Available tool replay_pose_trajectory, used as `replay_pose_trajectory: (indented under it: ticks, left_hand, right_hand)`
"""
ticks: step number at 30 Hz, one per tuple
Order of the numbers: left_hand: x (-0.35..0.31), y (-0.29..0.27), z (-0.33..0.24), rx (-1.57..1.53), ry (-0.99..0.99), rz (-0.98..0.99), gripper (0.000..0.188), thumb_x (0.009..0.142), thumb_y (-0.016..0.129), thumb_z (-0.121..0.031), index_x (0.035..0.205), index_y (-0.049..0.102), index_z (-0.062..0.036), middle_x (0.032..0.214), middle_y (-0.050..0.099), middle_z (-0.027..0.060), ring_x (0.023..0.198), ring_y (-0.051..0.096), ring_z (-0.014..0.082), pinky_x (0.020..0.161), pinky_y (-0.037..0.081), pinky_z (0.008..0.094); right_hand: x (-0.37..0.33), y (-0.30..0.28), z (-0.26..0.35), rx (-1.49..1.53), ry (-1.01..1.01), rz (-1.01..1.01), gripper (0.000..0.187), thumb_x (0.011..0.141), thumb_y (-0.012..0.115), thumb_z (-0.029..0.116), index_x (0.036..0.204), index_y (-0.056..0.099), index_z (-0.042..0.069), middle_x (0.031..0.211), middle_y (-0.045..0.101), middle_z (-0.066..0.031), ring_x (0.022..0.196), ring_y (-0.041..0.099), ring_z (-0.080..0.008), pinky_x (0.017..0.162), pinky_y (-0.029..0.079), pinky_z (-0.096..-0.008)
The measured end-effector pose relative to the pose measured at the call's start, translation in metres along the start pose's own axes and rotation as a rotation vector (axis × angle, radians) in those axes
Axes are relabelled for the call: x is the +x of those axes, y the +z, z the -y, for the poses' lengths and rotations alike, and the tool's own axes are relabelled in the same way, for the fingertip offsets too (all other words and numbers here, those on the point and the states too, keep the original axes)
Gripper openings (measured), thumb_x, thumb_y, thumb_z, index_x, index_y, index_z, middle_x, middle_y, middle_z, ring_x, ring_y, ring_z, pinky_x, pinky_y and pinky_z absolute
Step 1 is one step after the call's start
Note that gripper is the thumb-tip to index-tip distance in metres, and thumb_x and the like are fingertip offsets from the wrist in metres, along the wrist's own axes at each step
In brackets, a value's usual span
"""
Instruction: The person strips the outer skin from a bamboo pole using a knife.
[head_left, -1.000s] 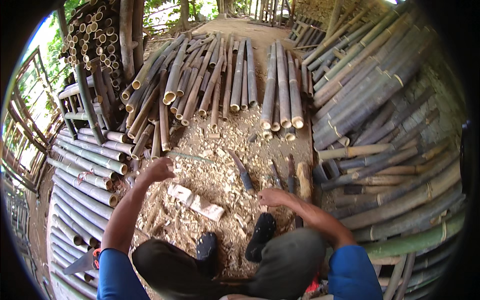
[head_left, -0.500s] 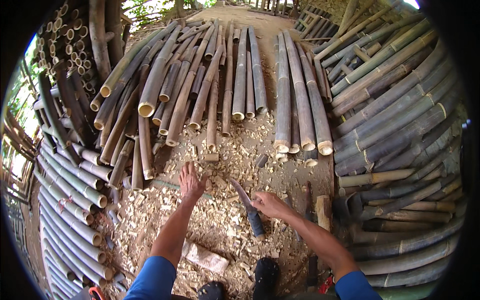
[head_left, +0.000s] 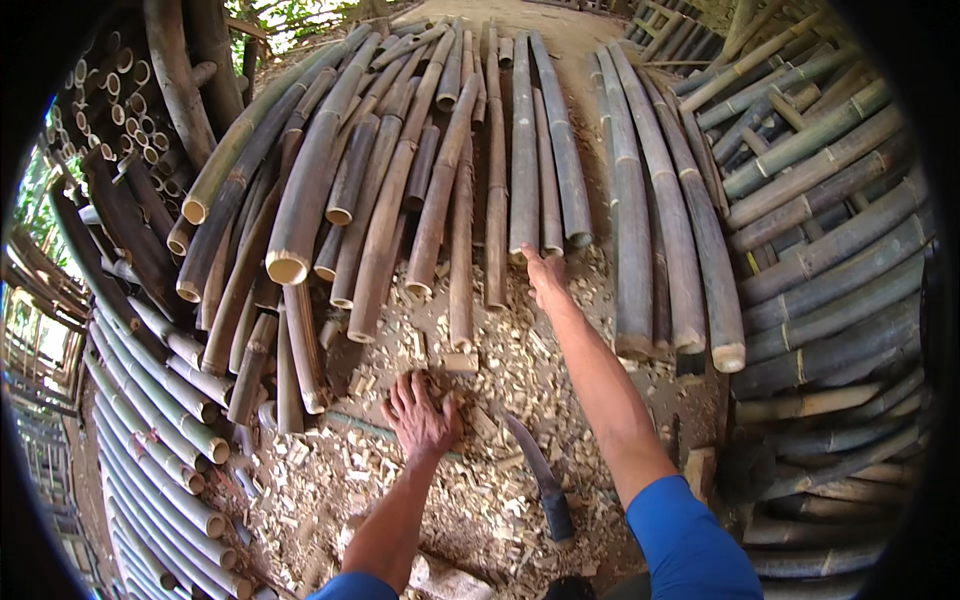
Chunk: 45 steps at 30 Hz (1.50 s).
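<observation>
My left hand (head_left: 420, 418) rests palm down on the wood chips, its fingers spread and holding nothing. Stretched forward, my right hand (head_left: 543, 278) grips the near cut end of a long bamboo pole (head_left: 523, 150); its lower fingers are partly hidden. That pole lies among others in the middle pile. Between my arms, a curved machete (head_left: 533, 455) with a dark handle lies loose on the chips, touched by neither hand. A small cut block (head_left: 461, 361) sits just beyond my left hand.
Bamboo poles (head_left: 330, 160) fan out in a pile ahead, with another group (head_left: 665, 200) to its right. Stacks of poles line the left (head_left: 165, 470) and right (head_left: 835, 270) sides. A pale wood block (head_left: 445, 578) lies near my feet. Chips (head_left: 490, 520) cover the ground.
My right hand has left the spot beside the machete and reached forward to the bamboo pole's end. My left hand stays down on the chips. The view has shifted.
</observation>
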<state>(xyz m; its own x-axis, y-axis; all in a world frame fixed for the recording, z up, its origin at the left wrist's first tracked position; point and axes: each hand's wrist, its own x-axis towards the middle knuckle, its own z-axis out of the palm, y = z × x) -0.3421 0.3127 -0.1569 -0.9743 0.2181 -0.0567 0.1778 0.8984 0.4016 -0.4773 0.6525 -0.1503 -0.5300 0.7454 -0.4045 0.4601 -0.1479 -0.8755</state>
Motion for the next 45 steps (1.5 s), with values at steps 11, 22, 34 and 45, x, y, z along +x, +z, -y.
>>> replay_pose_trajectory:
  ticks: [11,22,34,45]
  left_hand:
    - [0.002,0.006,-0.003,0.038,0.012,-0.015,0.084,0.094,0.059,-0.056,0.158,0.038,-0.0057,0.164,0.036,0.0173,0.156,0.028,0.0366,0.127,0.01,0.0649]
    - [0.003,0.008,-0.004,0.059,0.042,-0.066,0.083,0.093,0.06,-0.053,0.158,0.039,-0.0052,0.162,0.038,0.0184,0.154,0.029,0.0385,0.125,0.014,0.0634]
    - [0.004,0.008,0.001,0.074,0.032,-0.043,0.085,0.093,0.059,-0.057,0.159,0.038,-0.006,0.163,0.036,0.0181,0.154,0.028,0.0385,0.126,0.013,0.0642]
    - [0.006,0.01,-0.005,0.064,0.009,0.002,0.09,0.091,0.057,-0.06,0.161,0.035,-0.0063,0.165,0.034,0.0182,0.156,0.026,0.0389,0.127,0.009,0.0636]
  right_hand:
    - [0.019,0.023,-0.011,-0.008,-0.241,-0.274,0.078,0.075,0.09,0.056,0.108,0.068,-0.011,0.092,0.073,-0.021,0.092,0.074,-0.0371,0.087,0.06,-0.047]
    - [0.002,0.011,-0.008,1.474,0.193,0.417,0.077,0.097,0.063,0.071,0.112,0.062,-0.004,0.092,0.07,-0.0189,0.083,0.071,-0.0308,0.074,0.064,-0.0428]
    - [0.0,-0.015,0.056,-0.396,-0.435,-0.489,0.05,0.102,0.062,0.047,0.117,0.07,0.0,0.102,0.075,-0.0248,0.102,0.072,-0.0433,0.09,0.055,-0.057]
    - [0.101,-0.065,0.029,-0.599,-0.274,-0.41,0.066,0.088,0.082,0.046,0.13,0.058,0.001,0.125,0.071,-0.0287,0.123,0.064,-0.0484,0.107,0.048,-0.0569]
